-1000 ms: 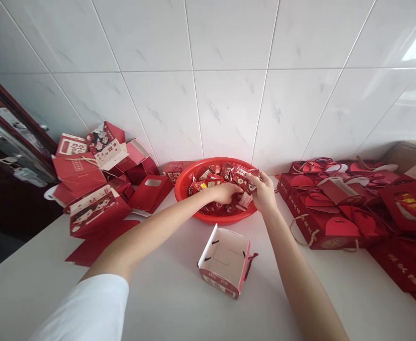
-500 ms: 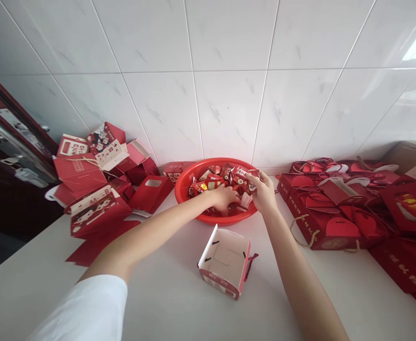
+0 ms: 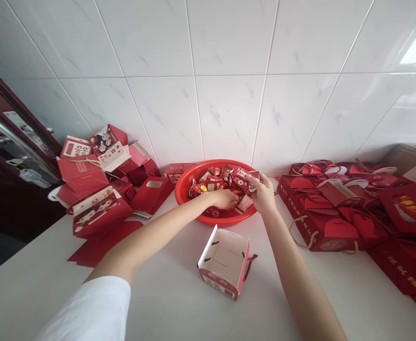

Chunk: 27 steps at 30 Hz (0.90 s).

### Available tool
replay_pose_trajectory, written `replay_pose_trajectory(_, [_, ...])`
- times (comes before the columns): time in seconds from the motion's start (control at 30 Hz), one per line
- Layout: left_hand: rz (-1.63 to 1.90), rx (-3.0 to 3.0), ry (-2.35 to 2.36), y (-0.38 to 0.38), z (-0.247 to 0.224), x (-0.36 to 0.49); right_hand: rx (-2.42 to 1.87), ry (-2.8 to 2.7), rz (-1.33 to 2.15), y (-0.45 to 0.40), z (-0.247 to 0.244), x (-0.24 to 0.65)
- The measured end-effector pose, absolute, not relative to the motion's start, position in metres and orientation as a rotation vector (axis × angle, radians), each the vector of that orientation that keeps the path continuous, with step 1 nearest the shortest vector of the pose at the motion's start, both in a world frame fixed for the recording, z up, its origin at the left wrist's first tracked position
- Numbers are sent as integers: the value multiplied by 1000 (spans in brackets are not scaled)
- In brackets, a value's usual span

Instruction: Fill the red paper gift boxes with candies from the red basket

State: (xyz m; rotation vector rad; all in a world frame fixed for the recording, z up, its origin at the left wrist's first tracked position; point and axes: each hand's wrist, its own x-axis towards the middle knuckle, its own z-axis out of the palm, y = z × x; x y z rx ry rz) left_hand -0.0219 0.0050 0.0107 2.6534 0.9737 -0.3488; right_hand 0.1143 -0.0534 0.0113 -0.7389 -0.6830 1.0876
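Note:
A red plastic basket (image 3: 182,194) holds a heap of small red wrapped sweets (image 3: 213,180). My left hand (image 3: 224,199) reaches into it, fingers curled down among the sweets. What those fingers grip, if anything, is hidden. At the basket's right rim, my right hand (image 3: 265,192) pinches a red-and-white wrapped sweet (image 3: 252,186) between thumb and fingers. In front of the basket stands an open-topped carton (image 3: 225,258), white inside and red outside, with a dark red cord at its right side. Nothing lies inside this carton.
Several red gift boxes (image 3: 97,208) are piled loosely on the left of the white table (image 3: 165,293). Rows of red boxes with cord handles (image 3: 336,232) fill the right side. A tiled wall (image 3: 229,113) rises behind, and a dark door (image 3: 12,189) is at far left.
My left hand's fingers have drawn in closer together among the sweets, with the hand shifted slightly. My right hand stays by the rim with its sweet. The view has tilted very slightly.

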Motion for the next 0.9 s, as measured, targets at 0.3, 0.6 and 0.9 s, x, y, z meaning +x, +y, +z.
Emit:
replay_pose_trajectory(0.3, [-46, 2500, 1001, 14, 17, -31, -737, -678, 1086, -52, 10, 115])
replay_pose_trajectory(0.6, [322, 2338, 1112, 14, 24, -36, -739, -699, 1112, -51, 8, 116])
replay_pose_trajectory(0.9, [210, 2456, 1331, 2, 23, -52, -714, -657, 1114, -52, 10, 114])
